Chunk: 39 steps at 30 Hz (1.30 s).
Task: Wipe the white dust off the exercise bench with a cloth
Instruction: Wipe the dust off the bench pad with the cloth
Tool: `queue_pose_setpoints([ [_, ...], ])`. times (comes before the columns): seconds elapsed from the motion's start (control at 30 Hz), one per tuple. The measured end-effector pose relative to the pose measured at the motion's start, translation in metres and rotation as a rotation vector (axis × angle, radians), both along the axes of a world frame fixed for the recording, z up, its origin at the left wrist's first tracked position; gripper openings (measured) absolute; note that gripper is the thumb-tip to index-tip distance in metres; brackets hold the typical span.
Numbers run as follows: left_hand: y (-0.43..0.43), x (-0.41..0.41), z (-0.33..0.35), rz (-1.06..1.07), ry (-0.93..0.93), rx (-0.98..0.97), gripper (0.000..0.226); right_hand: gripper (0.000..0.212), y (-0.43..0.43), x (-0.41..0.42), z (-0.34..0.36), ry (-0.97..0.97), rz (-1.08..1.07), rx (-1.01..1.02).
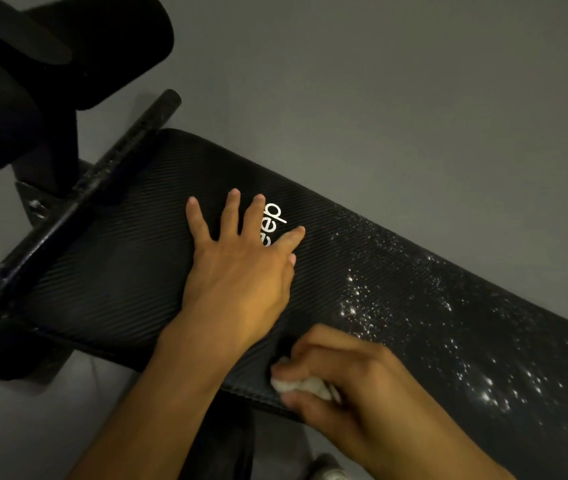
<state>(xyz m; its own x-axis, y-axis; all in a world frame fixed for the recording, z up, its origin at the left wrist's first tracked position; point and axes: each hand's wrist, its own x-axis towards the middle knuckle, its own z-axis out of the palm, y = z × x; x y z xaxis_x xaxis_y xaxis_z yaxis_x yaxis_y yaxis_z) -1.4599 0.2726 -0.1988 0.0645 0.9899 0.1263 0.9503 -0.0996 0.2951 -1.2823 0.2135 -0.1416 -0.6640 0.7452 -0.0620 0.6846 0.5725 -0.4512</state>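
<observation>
While the left hand [237,271] lay flat on the black ribbed pad of the exercise bench [112,265], its grip was spread wide, the fingers straight, apart and holding nothing. Two of those fingers partly covered the white lettering [274,218] printed on the pad, of which "deep" could be read.

The right hand [355,379] sat at the near edge of the pad, just beside the left wrist. Its grip was curled and pinching a small crumpled white cloth [305,385] between thumb and fingers. The cloth was pressed against the pad's stitched near edge, and most of it was hidden under the fingers.

White dust [490,379] lay in scattered specks across the right-hand stretch of the pad, thickest toward the right edge of the view and thinner near the right hand. The stretch under and to the left of the left hand looked dark and free of specks.

A black bar [102,174] crossed the far left end of the pad, itself lightly speckled. Dark padded rollers [67,46] stood beyond it. Grey floor [396,81] showed behind the bench.
</observation>
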Motion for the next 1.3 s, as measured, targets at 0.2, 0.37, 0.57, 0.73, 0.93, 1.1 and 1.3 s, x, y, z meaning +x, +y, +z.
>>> queue_pose_setpoints([
  [0.2, 0.001, 0.000, 0.002, -0.002, 0.038, -0.036, 0.058, 0.021, 0.003, 0.007, -0.002, -0.135, -0.217, 0.289],
  [0.37, -0.001, -0.001, 0.002, 0.001, 0.023, -0.027, 0.057, 0.012, -0.003, 0.018, 0.005, -0.011, -0.041, -0.049],
  [0.57, 0.000, -0.001, 0.003, -0.004, 0.042, -0.037, 0.057, 0.016, 0.002, 0.021, -0.005, -0.012, -0.159, 0.167],
  [0.73, -0.001, 0.000, 0.002, -0.003, 0.042, -0.039, 0.057, 0.014, 0.000, 0.037, 0.005, 0.004, -0.075, -0.092],
  [0.93, -0.001, -0.001, 0.003, 0.002, 0.024, -0.039, 0.059, 0.020, 0.006, 0.033, -0.003, -0.047, -0.213, 0.174],
  [1.1, -0.003, 0.001, 0.003, 0.005, 0.025, -0.036, 0.059, 0.019, 0.001, 0.040, 0.003, 0.013, -0.158, -0.052],
  [1.3, -0.002, 0.000, 0.005, 0.011, 0.015, -0.043, 0.060, 0.023, 0.017, 0.030, -0.011, -0.010, -0.349, 0.256],
])
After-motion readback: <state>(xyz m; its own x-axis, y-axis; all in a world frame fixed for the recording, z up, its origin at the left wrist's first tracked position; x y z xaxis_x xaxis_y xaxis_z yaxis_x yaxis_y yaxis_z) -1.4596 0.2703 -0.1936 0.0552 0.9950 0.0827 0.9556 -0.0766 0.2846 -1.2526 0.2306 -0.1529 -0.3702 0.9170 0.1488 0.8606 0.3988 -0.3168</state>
